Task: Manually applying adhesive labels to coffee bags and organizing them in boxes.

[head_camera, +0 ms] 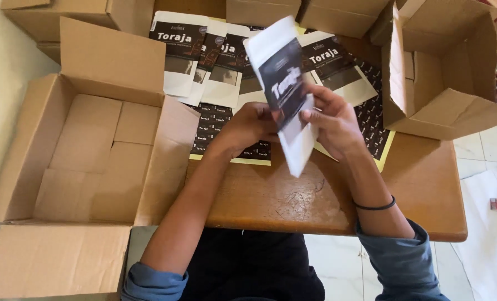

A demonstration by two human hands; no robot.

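Observation:
A white pouch (284,61) with a black label is held upright over the wooden table (415,184). My right hand (332,120) grips its right edge, thumb on the front. My left hand (248,125) holds its lower left side from behind. Several more white pouches (204,56) with black labels lie fanned out on the table beyond my hands. Sheets of small black stickers (215,125) on yellow backing lie under and beside my hands.
A large open cardboard box (92,150) with flat card pieces inside stands at the left. Another open cardboard box (443,72) lies on its side at the right of the table. More boxes (337,17) line the far edge. White tiled floor shows at right.

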